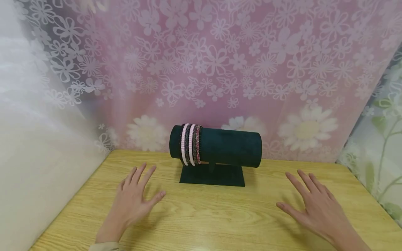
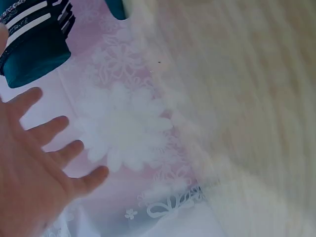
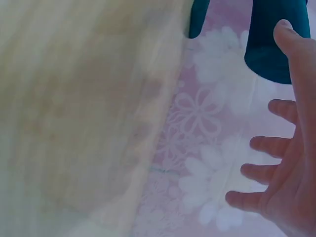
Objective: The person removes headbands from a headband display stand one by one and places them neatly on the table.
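A dark green velvet display stand point(image 1: 232, 146) with a horizontal roll on a flat base point(image 1: 211, 175) stands at the back middle of the table. Several slim headband-like hoops point(image 1: 191, 144), pale pink, black and glittery red, sit side by side round the roll's left end. To the left of the stand my left hand point(image 1: 132, 198) hovers over the table with fingers spread, holding nothing. My right hand point(image 1: 320, 209) is likewise spread and bare, to the stand's right. Neither hand touches the stand. In the wrist views the roll's ends point(image 2: 42, 61) point(image 3: 271, 59) appear beyond the fingers.
A yellow wood-grain table point(image 1: 213, 216) carries the stand. Behind it hangs a pink flowered curtain point(image 1: 201, 69), close to the roll. White sheeting point(image 1: 37, 157) borders the left side and a leaf-patterned curtain point(image 1: 386, 150) the right.
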Available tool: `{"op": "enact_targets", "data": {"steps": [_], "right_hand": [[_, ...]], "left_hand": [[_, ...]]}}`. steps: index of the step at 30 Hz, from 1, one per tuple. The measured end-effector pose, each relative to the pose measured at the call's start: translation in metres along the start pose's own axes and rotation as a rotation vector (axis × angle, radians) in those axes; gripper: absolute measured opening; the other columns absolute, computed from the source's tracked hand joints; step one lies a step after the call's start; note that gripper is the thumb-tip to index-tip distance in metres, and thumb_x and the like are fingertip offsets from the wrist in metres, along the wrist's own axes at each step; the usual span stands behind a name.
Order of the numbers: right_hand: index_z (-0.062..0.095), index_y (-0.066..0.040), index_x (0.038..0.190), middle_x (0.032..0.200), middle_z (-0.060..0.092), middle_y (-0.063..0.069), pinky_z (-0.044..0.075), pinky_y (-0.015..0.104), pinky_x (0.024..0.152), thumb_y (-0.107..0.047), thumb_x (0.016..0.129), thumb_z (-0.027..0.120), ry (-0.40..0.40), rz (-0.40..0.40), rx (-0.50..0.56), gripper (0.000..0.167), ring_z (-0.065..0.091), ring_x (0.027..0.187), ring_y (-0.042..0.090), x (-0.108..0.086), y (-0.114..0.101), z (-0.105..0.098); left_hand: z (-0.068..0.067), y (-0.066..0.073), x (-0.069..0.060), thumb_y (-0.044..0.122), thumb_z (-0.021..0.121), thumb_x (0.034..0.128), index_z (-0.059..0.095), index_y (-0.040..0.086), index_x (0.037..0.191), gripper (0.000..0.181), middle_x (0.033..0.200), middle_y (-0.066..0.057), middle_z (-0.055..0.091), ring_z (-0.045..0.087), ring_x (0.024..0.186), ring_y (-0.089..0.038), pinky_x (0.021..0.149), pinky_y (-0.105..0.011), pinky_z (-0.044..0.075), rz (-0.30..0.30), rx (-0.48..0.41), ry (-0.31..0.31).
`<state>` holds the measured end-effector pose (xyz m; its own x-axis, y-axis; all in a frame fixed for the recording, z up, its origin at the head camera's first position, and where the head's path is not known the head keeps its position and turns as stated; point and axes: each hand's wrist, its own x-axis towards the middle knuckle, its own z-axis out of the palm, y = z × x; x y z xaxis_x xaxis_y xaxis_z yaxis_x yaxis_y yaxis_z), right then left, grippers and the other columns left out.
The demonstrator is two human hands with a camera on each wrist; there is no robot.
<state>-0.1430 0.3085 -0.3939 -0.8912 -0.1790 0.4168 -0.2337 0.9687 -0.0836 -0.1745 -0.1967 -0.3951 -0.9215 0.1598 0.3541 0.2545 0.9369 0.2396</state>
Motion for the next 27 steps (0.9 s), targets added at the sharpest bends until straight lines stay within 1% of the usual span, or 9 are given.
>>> {"op": "enact_targets", "data": {"steps": [2, 5, 10, 13, 16, 18, 20, 23, 27], "right_hand": [[0.038, -0.025, 0.159, 0.152, 0.046, 0.026, 0.042, 0.074, 0.091, -0.064, 0.078, 0.078, 0.038, -0.041, 0.01, 0.098, 0.046, 0.131, 0.053, 0.006, -0.003, -0.002], [0.042, -0.024, 0.157, 0.152, 0.048, 0.023, 0.045, 0.072, 0.089, -0.059, 0.076, 0.081, 0.097, -0.111, 0.04, 0.096, 0.048, 0.131, 0.05, 0.015, -0.009, -0.004], [0.048, -0.021, 0.153, 0.15, 0.051, 0.021, 0.045, 0.068, 0.094, -0.052, 0.073, 0.086, 0.192, -0.228, 0.09, 0.094, 0.05, 0.131, 0.048, 0.034, -0.02, -0.007], [0.047, -0.021, 0.154, 0.151, 0.051, 0.019, 0.046, 0.066, 0.095, -0.048, 0.073, 0.087, 0.24, -0.284, 0.108, 0.095, 0.052, 0.131, 0.045, 0.045, -0.026, -0.008], [0.047, -0.019, 0.154, 0.152, 0.051, 0.019, 0.047, 0.065, 0.096, -0.05, 0.078, 0.082, 0.272, -0.338, 0.122, 0.09, 0.052, 0.132, 0.044, 0.055, -0.031, -0.008], [0.049, -0.017, 0.153, 0.153, 0.05, 0.019, 0.046, 0.065, 0.098, -0.059, 0.085, 0.074, 0.277, -0.368, 0.133, 0.084, 0.051, 0.134, 0.044, 0.062, -0.035, -0.009], [0.05, -0.015, 0.152, 0.153, 0.05, 0.02, 0.045, 0.066, 0.099, -0.067, 0.092, 0.061, 0.289, -0.402, 0.141, 0.08, 0.05, 0.134, 0.044, 0.069, -0.04, -0.009], [0.052, -0.011, 0.149, 0.149, 0.052, 0.023, 0.046, 0.066, 0.098, -0.072, 0.097, 0.045, 0.33, -0.443, 0.154, 0.081, 0.051, 0.132, 0.044, 0.08, -0.048, -0.01], [0.056, -0.008, 0.145, 0.144, 0.054, 0.026, 0.046, 0.067, 0.096, -0.07, 0.098, 0.044, 0.414, -0.482, 0.17, 0.078, 0.053, 0.128, 0.044, 0.092, -0.056, -0.013]], "left_hand": [[0.0, 0.002, 0.005, 0.065, 0.058, 0.0943, 0.031, 0.034, 0.161, 0.078, 0.165, -0.011, 0.034, 0.033, 0.148, -0.045, 0.103, -0.076, 0.033, 0.014, -0.048, 0.026], [0.001, 0.004, 0.014, 0.059, 0.063, 0.0945, 0.035, 0.032, 0.159, 0.075, 0.163, -0.009, 0.038, 0.039, 0.145, -0.043, 0.104, -0.073, 0.034, 0.044, -0.137, 0.089], [0.001, 0.009, 0.031, 0.045, 0.069, 0.0941, 0.04, 0.028, 0.157, 0.072, 0.159, -0.007, 0.045, 0.046, 0.142, -0.038, 0.11, -0.064, 0.037, 0.108, -0.285, 0.2], [0.001, 0.013, 0.041, 0.043, 0.068, 0.0959, 0.038, 0.034, 0.157, 0.069, 0.159, -0.005, 0.044, 0.043, 0.145, -0.035, 0.111, -0.063, 0.037, 0.114, -0.361, 0.212], [0.001, 0.017, 0.051, 0.041, 0.066, 0.0977, 0.037, 0.039, 0.157, 0.066, 0.161, -0.002, 0.041, 0.04, 0.147, -0.033, 0.113, -0.064, 0.035, 0.115, -0.427, 0.209], [0.001, 0.019, 0.059, 0.04, 0.066, 0.0986, 0.037, 0.04, 0.157, 0.065, 0.162, 0.001, 0.04, 0.04, 0.148, -0.031, 0.113, -0.063, 0.036, 0.121, -0.46, 0.215], [0.001, 0.021, 0.067, 0.038, 0.065, 0.0995, 0.038, 0.039, 0.157, 0.063, 0.163, 0.002, 0.039, 0.04, 0.148, -0.03, 0.113, -0.062, 0.036, 0.138, -0.48, 0.225], [-0.001, 0.024, 0.081, 0.038, 0.063, 0.1009, 0.04, 0.038, 0.156, 0.06, 0.163, 0.004, 0.038, 0.04, 0.148, -0.027, 0.114, -0.061, 0.036, 0.167, -0.511, 0.239], [-0.002, 0.027, 0.099, 0.041, 0.059, 0.1022, 0.04, 0.039, 0.156, 0.057, 0.163, 0.007, 0.038, 0.039, 0.149, -0.025, 0.113, -0.062, 0.036, 0.179, -0.552, 0.233]]}}
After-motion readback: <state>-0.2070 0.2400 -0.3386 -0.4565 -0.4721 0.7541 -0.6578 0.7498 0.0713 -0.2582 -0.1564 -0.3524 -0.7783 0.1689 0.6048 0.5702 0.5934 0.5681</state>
